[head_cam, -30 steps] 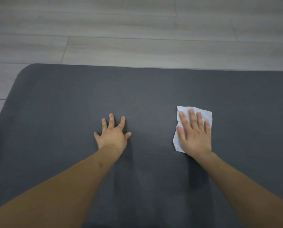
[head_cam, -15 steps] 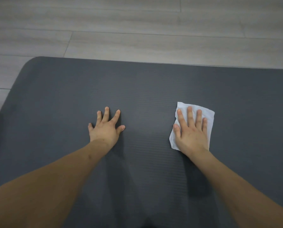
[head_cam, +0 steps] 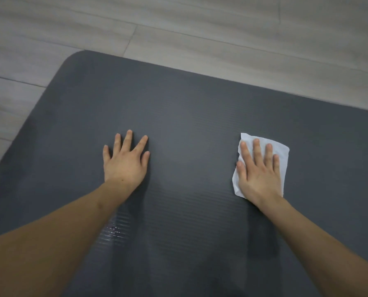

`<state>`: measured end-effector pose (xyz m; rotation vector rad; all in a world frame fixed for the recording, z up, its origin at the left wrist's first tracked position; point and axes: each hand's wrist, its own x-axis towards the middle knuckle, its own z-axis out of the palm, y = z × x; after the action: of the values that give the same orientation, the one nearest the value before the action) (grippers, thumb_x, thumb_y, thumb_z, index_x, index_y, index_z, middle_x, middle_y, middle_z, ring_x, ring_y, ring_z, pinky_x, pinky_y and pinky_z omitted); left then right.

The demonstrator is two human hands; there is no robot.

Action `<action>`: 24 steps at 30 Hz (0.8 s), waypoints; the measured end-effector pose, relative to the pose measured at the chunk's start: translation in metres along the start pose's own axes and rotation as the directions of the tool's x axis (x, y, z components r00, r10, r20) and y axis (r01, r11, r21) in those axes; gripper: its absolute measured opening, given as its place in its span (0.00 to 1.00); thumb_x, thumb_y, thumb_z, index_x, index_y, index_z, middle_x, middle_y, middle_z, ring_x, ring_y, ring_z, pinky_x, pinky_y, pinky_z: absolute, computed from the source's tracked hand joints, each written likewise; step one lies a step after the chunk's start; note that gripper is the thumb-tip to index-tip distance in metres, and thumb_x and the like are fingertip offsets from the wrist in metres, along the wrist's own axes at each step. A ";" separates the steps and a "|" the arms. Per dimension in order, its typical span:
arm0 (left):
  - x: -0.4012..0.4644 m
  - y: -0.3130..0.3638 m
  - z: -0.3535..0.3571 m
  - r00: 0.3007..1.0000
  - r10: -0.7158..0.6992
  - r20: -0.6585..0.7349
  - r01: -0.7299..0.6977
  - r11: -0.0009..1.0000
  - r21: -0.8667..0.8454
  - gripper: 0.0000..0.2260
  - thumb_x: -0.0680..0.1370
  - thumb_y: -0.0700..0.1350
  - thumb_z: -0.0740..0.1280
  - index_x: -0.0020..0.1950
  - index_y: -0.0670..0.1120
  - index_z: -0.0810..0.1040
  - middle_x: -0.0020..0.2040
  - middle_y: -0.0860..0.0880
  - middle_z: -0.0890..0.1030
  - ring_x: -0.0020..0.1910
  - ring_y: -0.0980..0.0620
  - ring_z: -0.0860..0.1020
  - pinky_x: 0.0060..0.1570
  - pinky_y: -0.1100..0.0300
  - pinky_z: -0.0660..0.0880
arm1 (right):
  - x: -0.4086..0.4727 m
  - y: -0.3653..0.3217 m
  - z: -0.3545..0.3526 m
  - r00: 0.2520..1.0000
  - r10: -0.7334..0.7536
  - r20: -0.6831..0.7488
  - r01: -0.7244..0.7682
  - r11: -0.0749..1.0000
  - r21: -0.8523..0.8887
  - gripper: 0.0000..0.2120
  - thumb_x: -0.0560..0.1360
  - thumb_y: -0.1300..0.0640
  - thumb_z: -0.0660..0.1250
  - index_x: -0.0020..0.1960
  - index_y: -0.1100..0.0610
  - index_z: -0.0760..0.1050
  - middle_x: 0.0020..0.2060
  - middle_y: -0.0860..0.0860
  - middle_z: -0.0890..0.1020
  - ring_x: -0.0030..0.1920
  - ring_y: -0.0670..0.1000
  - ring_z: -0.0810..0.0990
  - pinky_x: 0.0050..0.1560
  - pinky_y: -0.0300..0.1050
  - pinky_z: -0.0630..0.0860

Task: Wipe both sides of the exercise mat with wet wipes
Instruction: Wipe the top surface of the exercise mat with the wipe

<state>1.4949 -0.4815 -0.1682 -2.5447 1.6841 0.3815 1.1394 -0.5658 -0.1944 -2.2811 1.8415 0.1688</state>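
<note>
Hands lie flat on the dark grey exercise mat (head_cam: 189,116): the left hand (head_cam: 126,161) at centre-left, fingers spread, holding nothing; the right hand (head_cam: 259,170) at centre-right, fingers straight, pressing a white wet wipe (head_cam: 282,154) against the mat. Bare ribbed mat lies between them. The mat's rounded corner sits upper left, with pale plank floor (head_cam: 200,28) beyond its far edge.

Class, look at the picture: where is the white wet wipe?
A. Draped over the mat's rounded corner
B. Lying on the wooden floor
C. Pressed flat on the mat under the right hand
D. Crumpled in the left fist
C: the wet wipe lies spread on the grey mat beneath the flat right hand, while the left hand rests bare on the mat.
</note>
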 end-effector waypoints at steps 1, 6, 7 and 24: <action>0.003 -0.010 -0.001 1.000 -0.011 -0.007 0.011 1.000 0.006 0.25 0.84 0.63 0.46 0.82 0.64 0.51 0.84 0.51 0.47 0.82 0.44 0.44 0.78 0.36 0.47 | 0.000 -0.002 0.001 1.000 0.003 0.003 -0.003 1.000 -0.006 0.28 0.85 0.40 0.39 0.83 0.40 0.36 0.83 0.48 0.38 0.82 0.59 0.35 0.81 0.60 0.38; 0.015 -0.035 -0.002 0.998 -0.063 -0.029 0.061 0.996 -0.067 0.25 0.83 0.64 0.47 0.81 0.64 0.53 0.84 0.50 0.47 0.82 0.44 0.44 0.76 0.33 0.48 | 0.002 -0.007 0.001 1.000 0.005 -0.003 -0.005 1.000 -0.016 0.28 0.84 0.39 0.37 0.83 0.40 0.34 0.83 0.46 0.37 0.82 0.58 0.35 0.81 0.60 0.39; 0.015 -0.038 -0.002 0.997 -0.064 -0.032 0.062 0.995 -0.073 0.25 0.83 0.63 0.48 0.81 0.64 0.53 0.84 0.50 0.48 0.82 0.44 0.44 0.76 0.33 0.48 | 0.001 -0.008 0.000 1.000 0.007 -0.002 -0.007 1.000 -0.013 0.28 0.84 0.39 0.36 0.83 0.40 0.35 0.83 0.46 0.37 0.82 0.58 0.35 0.81 0.60 0.39; 0.013 -0.079 0.000 0.995 -0.069 -0.074 0.064 0.996 -0.065 0.25 0.84 0.61 0.46 0.82 0.62 0.52 0.84 0.51 0.48 0.82 0.45 0.44 0.78 0.36 0.46 | 0.033 -0.155 0.002 0.980 -0.198 0.023 0.198 0.980 -0.025 0.31 0.82 0.47 0.40 0.84 0.44 0.39 0.84 0.49 0.40 0.82 0.60 0.35 0.81 0.61 0.39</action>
<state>1.5715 -0.4620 -0.1781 -2.6855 1.6316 0.3424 1.2982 -0.5661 -0.1896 -2.4533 1.5988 0.1859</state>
